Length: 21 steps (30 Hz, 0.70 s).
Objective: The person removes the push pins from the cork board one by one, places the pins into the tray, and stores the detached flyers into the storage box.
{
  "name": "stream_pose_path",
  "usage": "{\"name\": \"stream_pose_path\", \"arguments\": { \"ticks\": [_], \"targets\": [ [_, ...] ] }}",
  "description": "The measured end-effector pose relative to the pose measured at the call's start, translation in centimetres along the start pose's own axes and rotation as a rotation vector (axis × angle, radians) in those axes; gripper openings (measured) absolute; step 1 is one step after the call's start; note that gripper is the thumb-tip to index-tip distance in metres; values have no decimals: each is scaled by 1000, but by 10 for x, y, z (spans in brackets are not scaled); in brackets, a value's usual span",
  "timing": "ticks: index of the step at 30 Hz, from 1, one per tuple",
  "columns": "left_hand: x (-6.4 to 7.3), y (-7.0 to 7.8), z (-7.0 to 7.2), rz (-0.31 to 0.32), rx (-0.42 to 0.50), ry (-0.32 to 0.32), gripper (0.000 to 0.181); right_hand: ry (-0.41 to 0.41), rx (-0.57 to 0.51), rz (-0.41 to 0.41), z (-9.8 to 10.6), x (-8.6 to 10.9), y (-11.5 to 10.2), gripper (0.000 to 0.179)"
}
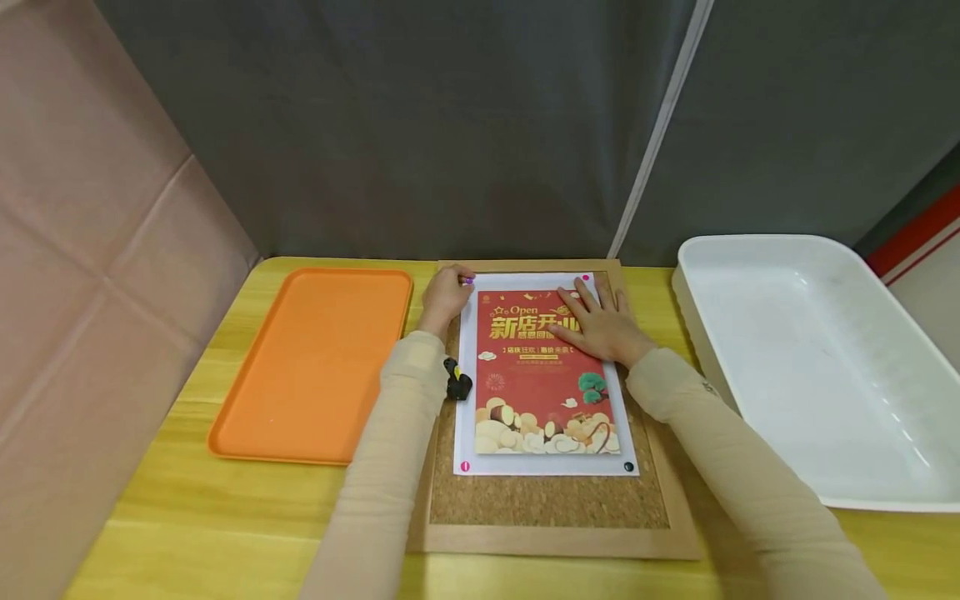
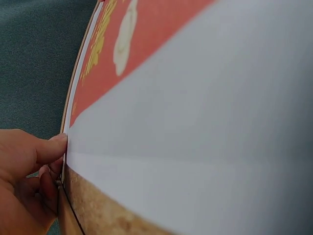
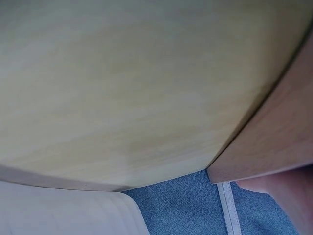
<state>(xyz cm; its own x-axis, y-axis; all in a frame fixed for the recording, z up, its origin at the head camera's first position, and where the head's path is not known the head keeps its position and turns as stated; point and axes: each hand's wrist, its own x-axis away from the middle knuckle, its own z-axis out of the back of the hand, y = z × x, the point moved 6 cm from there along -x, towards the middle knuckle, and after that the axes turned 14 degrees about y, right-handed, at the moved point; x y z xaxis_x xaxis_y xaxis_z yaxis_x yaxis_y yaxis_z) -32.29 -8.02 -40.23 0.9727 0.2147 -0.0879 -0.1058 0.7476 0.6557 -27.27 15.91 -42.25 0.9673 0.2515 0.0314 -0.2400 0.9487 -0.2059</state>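
Head view showed the poster [image 1: 547, 375] on the corkboard [image 1: 547, 504], three pins [image 1: 628, 467] at its corners; the left hand [image 1: 442, 296] pinched a purple pin [image 1: 468, 281] at the fourth; the right hand [image 1: 604, 327] lay spread over print; left wrist view left that pin's seating unclear; right wrist view caught mostly table [image 3: 122, 98].

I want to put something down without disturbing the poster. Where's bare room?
The insides of the orange tray and white bin look bare, as does the tabletop on the tray's near side, left of the left sleeve. The cork below the poster is bare too. The poster's top is crowded by the left hand and right hand.
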Motion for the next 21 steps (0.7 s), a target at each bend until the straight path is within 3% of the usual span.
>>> {"name": "stream_pose_path", "arguments": {
  "ticks": [16, 21],
  "targets": [
    [2, 2, 3, 44, -26, 17, 23, 9, 4, 11, 3, 1, -2, 80],
    [3, 3, 3, 16, -14, 11, 21, 5, 4, 3, 2, 1, -3, 80]
  ]
}}
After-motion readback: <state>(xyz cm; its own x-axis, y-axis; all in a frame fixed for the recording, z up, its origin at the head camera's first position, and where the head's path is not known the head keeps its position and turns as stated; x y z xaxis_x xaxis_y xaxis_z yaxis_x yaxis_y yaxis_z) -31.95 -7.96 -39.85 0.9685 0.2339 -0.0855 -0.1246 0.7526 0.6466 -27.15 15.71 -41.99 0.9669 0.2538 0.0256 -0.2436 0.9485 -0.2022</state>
